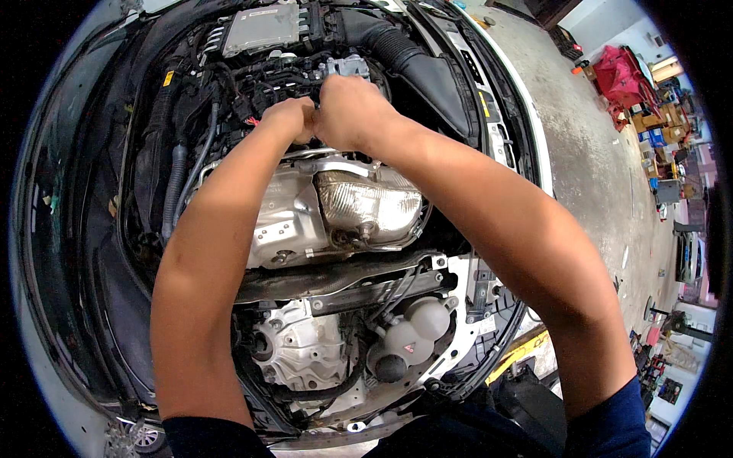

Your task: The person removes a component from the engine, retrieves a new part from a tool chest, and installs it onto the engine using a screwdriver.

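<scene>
Both my arms reach over an open car engine bay, and my hands meet above the engine. My left hand (289,120) is closed, its fingers curled down against the wiring harness (256,95). Touching it or nearly so, my right hand (353,114) forms a fist just in front of a silver metal part (349,67). Whatever the fingers hold is hidden beneath the hands. A small red piece (253,121) shows among the black cables left of my left hand. Nearer to me, below my hands, lies a shiny metal heat shield (370,202).
A black ribbed intake duct (408,67) runs to the right, beside a grey-topped finned box (263,32). Closer in are a black crossbar (343,288), a silver cast housing (301,351) and a grey round reservoir (405,340). Boxes (664,126) and a red bag (620,76) lie along the floor.
</scene>
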A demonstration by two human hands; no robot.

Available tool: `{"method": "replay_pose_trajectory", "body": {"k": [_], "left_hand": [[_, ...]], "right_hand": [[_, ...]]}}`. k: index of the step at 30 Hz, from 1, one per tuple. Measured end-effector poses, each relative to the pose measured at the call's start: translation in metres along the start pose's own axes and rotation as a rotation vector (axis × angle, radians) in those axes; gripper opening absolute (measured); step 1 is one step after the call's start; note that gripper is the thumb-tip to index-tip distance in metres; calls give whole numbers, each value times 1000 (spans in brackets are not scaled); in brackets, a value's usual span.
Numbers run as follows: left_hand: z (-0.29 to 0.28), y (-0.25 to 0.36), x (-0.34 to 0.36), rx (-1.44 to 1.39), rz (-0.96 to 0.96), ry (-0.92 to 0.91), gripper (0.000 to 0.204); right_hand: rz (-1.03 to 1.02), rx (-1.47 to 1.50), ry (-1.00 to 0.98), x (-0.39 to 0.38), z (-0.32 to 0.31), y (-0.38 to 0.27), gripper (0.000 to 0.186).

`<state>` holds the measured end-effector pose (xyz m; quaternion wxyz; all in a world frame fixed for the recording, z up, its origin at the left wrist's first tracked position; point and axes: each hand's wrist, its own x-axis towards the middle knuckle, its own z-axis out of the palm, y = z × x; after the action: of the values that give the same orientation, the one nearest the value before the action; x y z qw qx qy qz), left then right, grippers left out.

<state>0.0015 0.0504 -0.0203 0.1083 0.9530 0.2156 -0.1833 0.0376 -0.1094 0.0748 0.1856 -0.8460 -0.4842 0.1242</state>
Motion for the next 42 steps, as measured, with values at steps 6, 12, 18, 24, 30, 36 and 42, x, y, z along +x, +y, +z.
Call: {"method": "replay_pose_trajectory", "body": {"k": [6,12,18,24,30,36,42], "left_hand": [[16,-10,25,93,268,-173,32],[14,-3,17,97,118,-223,34],[11,-6,15,76,168,-148,36],[29,-24,32,109,310,-174,35],[32,-30,23,37,502,-37,31],[-6,-21,-39,-110,266,100,23],[-17,-27,-69,67,79,375,14]], "right_hand": [[51,-21,-53,1,2,-2,29],[21,13,-52,4,15,3,22],[-15,-4,-13,9,23,4,20],[-65,-72,-74,7,17,-3,20],[-167,-198,-159,2,13,-10,19],[-353,-398,-222,3,25,-16,21],[-341,-448,-219,17,18,-26,18]]}}
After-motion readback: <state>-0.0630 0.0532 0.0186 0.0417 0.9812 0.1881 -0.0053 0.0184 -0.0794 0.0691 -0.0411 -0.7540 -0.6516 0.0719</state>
